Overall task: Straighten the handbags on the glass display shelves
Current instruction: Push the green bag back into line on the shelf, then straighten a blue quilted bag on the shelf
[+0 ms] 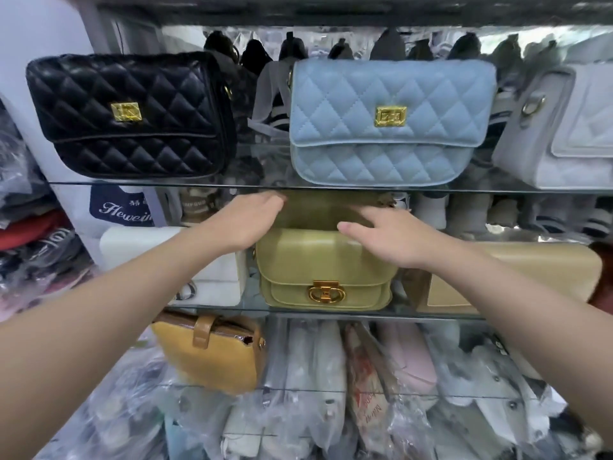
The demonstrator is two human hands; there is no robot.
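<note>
A pale white wall panel (36, 34) rises at the left under a dark top board (298, 11). Across the unit run clear glass shelves (258, 186), with plastic-wrapped stock (315, 376) packed behind and below and folded clothes (30, 230) heaped far left.

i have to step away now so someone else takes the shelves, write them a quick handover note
Left hand: open, at the green bag's upper left corner.
Right hand: open, fingers resting on its top.
Green bag: on the middle glass shelf, clasp facing out.
Done, it seems: black bag and blue bag on the top shelf, fronts out.
Left: square up the green bag, then the mustard bag below, which looks askew.
</note>
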